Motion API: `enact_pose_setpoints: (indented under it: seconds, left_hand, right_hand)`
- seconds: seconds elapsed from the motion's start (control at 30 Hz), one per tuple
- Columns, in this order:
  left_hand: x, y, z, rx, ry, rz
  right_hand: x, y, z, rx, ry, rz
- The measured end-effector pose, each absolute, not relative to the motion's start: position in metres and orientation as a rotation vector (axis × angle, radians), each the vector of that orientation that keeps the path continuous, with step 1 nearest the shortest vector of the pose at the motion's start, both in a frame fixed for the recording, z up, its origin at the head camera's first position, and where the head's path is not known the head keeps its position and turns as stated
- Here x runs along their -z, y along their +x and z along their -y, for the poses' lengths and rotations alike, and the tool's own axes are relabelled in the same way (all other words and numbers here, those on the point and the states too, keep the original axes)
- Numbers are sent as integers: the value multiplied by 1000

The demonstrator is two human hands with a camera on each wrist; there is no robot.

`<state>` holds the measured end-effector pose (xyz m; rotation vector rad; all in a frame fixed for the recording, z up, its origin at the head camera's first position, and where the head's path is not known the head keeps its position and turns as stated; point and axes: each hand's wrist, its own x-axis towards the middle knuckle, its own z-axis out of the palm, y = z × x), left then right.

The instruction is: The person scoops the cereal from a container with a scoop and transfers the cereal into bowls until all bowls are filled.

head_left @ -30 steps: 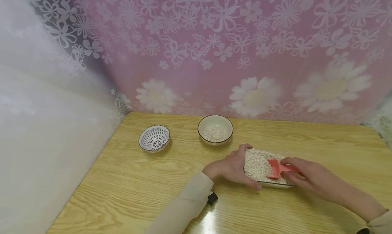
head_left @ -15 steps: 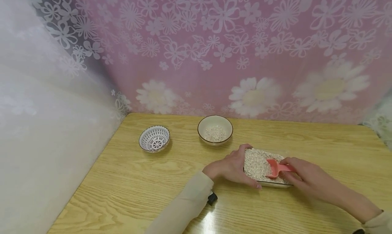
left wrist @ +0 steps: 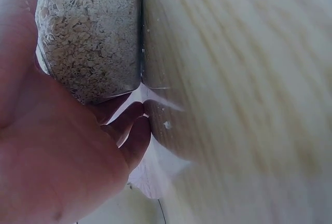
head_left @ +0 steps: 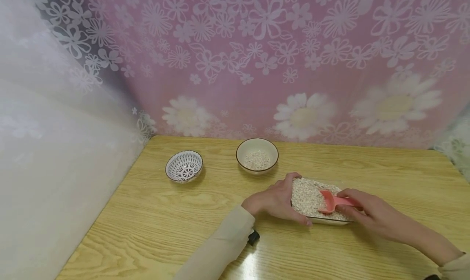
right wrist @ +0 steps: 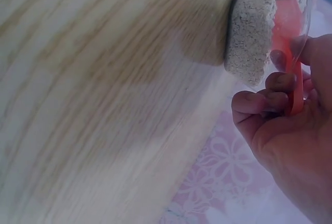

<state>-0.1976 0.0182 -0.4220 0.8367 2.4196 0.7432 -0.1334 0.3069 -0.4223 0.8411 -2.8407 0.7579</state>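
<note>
Head view, your wood-grained table, pink flowered backdrop past its far edge, right grip pinching red scoop, left grip wrapped round flake-filled container

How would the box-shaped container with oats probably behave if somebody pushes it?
The container probably resists a light push somewhat, since oats fill it nearly to the top. Its flat-sided shape suggests sliding rather than rolling. A sharp push may spill some, because the oats lie uncovered.

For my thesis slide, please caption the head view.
A person's left grip on a container of pale flakes, right grip on a red scoop dipped into them, two bowls farther back.
</note>
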Motion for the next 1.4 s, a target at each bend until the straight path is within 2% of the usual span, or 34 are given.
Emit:
enact_pose_setpoints:
  seconds: [0.37, 0.7, 1.1, 1.4]
  left_hand:
    - [419, -197, -19, -737, 835, -2427]
    - [418, -196, -20, -717, 804, -2443]
    - [419, -195, -21, -712, 815, -2457]
    - [421, -196, -21, -704, 823, -2467]
  right_hand:
    - [420, -133, -311, -861, 817, 2865]
    - [414, -136, -308, -458, 869, 2801]
    - [416, -143, -301, -369, 1002, 2595]
    - [423, -143, -293, -253, 997, 2529]
